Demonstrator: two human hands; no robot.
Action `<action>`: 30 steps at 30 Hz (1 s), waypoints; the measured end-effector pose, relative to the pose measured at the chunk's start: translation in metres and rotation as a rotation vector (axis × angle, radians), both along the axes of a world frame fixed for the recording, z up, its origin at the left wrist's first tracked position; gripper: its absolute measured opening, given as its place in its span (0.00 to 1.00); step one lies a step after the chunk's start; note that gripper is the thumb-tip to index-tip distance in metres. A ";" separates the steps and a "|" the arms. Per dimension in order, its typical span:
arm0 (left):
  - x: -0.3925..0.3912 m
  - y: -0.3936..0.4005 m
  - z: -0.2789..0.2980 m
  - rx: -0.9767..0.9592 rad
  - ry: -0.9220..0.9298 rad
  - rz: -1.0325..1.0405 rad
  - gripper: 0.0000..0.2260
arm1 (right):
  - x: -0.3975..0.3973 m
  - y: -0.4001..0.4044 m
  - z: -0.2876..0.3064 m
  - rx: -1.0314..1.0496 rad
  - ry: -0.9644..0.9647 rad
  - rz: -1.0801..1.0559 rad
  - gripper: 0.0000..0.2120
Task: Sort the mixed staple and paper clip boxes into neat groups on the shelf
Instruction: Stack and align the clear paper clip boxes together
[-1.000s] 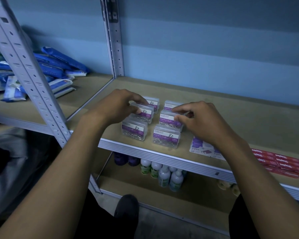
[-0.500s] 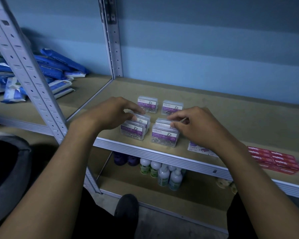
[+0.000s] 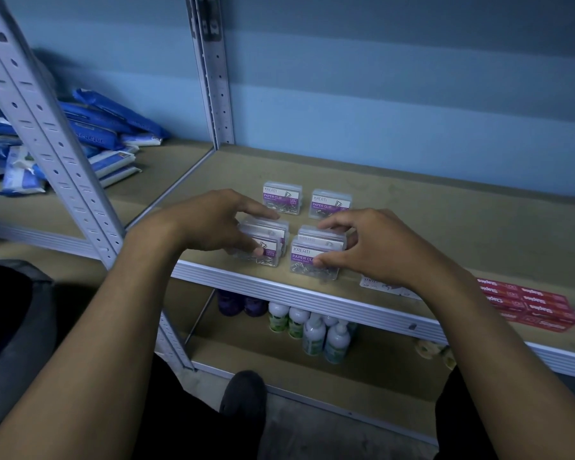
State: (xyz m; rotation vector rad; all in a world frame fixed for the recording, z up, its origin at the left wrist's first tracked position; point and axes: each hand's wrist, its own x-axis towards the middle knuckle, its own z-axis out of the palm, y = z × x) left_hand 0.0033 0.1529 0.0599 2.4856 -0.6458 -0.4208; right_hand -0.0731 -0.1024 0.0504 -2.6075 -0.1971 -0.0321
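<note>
Clear paper clip boxes with purple labels stand on the wooden shelf (image 3: 445, 207). Two of them, the back left box (image 3: 282, 198) and the back right box (image 3: 329, 204), stand free at the back. My left hand (image 3: 213, 224) is clamped over the front left pair of boxes (image 3: 266, 244), fingers behind and thumb in front. My right hand (image 3: 372, 247) grips the front right pair of boxes (image 3: 314, 255) the same way. Red staple boxes (image 3: 528, 302) lie flat at the right near the shelf's front edge.
A white and purple pack (image 3: 384, 286) lies partly under my right wrist. Blue packets (image 3: 107, 127) are piled on the left shelf beyond the perforated upright (image 3: 47, 144). Bottles (image 3: 312, 330) stand on the lower shelf. My foot (image 3: 244, 390) is on the floor.
Both hands slid the middle boxes toward the shelf's front edge against the front boxes, opening a gap to the two back boxes. Each hand now clamps a pressed-together pair.
</note>
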 end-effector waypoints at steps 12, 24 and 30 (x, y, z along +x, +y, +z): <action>-0.004 -0.011 -0.002 -0.072 -0.025 -0.028 0.26 | -0.001 0.000 0.000 0.001 -0.023 0.022 0.30; -0.008 -0.011 0.004 -0.192 -0.158 0.046 0.33 | 0.007 -0.015 0.004 0.135 -0.200 -0.067 0.25; 0.015 -0.020 0.003 -0.301 -0.411 0.188 0.22 | 0.030 -0.022 -0.003 0.141 -0.326 -0.138 0.19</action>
